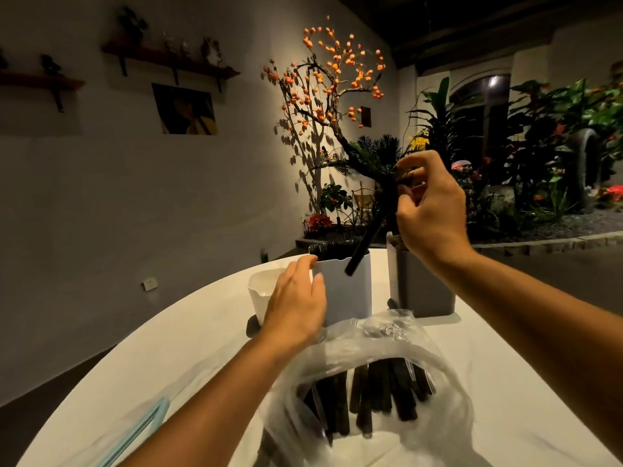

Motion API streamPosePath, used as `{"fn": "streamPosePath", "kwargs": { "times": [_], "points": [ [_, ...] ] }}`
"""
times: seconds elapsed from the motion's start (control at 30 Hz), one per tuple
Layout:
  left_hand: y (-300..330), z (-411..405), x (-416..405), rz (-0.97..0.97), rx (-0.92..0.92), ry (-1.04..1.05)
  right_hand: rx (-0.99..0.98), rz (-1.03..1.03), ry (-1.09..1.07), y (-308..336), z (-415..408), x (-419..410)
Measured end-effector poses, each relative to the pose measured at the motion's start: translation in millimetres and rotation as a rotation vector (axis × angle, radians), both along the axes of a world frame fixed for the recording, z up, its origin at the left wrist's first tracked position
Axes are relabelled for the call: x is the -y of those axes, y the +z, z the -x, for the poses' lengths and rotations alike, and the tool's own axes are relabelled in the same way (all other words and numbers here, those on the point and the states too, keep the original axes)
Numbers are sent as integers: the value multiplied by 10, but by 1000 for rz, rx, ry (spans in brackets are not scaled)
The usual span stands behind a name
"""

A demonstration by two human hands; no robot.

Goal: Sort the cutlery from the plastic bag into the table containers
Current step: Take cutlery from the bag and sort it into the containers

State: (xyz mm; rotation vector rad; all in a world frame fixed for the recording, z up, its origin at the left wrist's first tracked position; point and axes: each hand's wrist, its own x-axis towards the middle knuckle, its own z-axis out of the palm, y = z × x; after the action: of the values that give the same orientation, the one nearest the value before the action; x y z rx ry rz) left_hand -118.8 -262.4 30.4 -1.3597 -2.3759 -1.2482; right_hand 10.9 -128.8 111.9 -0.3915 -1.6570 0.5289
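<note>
Our right hand point(428, 210) pinches a black utensil point(367, 237) above the middle container point(344, 284), steadied by our open left hand point(296, 298); a slanted drop could miss it

A dimly lit restaurant or café dining room: a white surface point(188, 335) with cutlery holders point(347, 288), wall shelves point(168, 60) of ornaments, a decorative orange-berried tree point(333, 82) and an indoor garden bed of plants point(546, 156).
</note>
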Motion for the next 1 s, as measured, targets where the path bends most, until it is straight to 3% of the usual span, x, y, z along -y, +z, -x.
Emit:
{"fn": "streamPosePath", "kwargs": {
  "times": [0.2, 0.37, 0.43, 0.57, 0.63, 0.83, 1.0],
  "points": [
    [15, 397, -405, 347, -310, 77, -20, -163, -108, 66, 363, -366],
    [-20, 631, -719, 445, -305, 88, 49, -269, -139, 17, 770, -615],
    [-61, 718, -810, 431, -311, 60, 175, -262, -136, -136, 934, -752],
    [-98, 814, -886, 397, -342, 23, 744, -293, -40, -552, 1070, -887],
    [-102, 826, -881, 385, -321, 19, 881, -294, -31, -642, 1018, -894],
    [-95, 594, -664, 189, -110, 9, 722, -157, -77, -490, 670, -761],
    [42, 231, -324, 52, -131, -22, 645, -199, 17, -376, 353, -328]
  ]
}}
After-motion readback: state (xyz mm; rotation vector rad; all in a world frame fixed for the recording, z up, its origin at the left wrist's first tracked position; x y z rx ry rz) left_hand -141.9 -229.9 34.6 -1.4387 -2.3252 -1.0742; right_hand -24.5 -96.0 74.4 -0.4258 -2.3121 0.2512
